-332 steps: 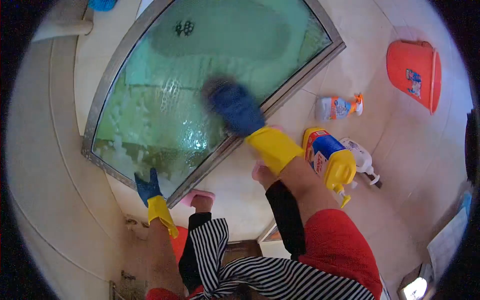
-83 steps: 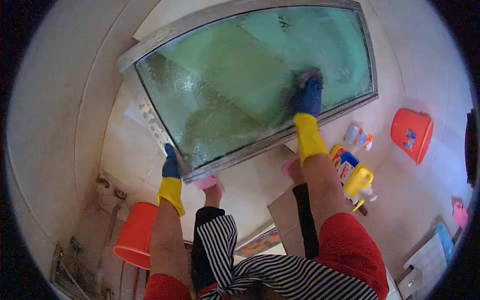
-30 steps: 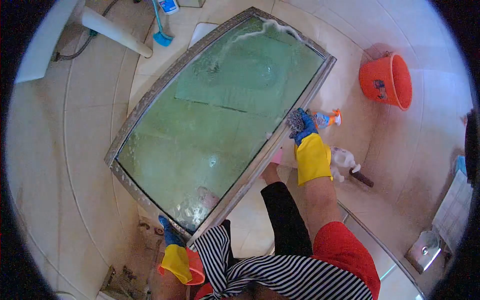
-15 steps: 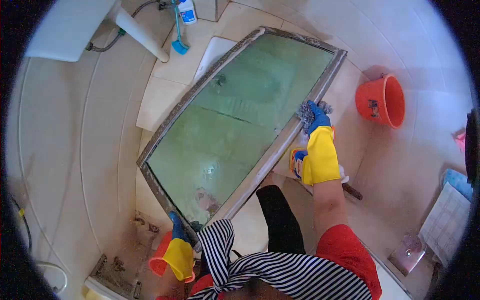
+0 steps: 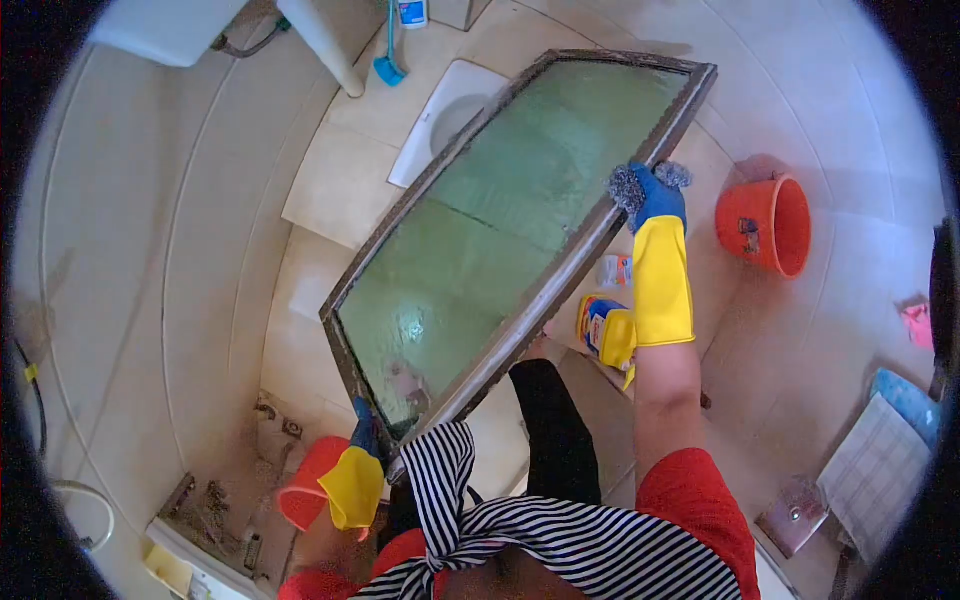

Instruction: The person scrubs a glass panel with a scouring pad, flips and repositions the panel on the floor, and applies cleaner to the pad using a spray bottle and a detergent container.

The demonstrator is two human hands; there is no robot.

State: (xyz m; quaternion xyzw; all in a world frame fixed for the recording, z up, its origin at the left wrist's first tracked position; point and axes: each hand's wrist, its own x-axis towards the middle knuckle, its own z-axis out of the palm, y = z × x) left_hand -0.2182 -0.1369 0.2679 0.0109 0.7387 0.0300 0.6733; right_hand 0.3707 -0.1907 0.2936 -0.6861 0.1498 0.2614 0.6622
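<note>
A framed glass panel [image 5: 470,235] with greenish, wet-looking glass leans at a slant in front of me. My left hand [image 5: 364,432], in a blue and yellow rubber glove, is closed on the frame's lower left corner; part of its fingers is hidden behind the edge. In the same kind of glove, my right hand [image 5: 660,200] grips a grey metal scouring pad [image 5: 627,190] against the frame's right long side. Bits of the pad bulge out on both sides of the fingers. Whitish smears run along that side of the frame below the hand.
A squat toilet [image 5: 440,115] lies behind the panel, with a blue brush [image 5: 388,68] beyond it. An orange bucket [image 5: 765,228] stands at right, a red one [image 5: 312,482] at lower left. A yellow bottle [image 5: 605,330] stands below my right forearm. Cloths [image 5: 880,460] hang at far right.
My right hand has slid up along the frame's right side with the scouring pad. The panel's lower left corner appears shifted right, and more of the squat toilet shows. The camera view has shifted too.
</note>
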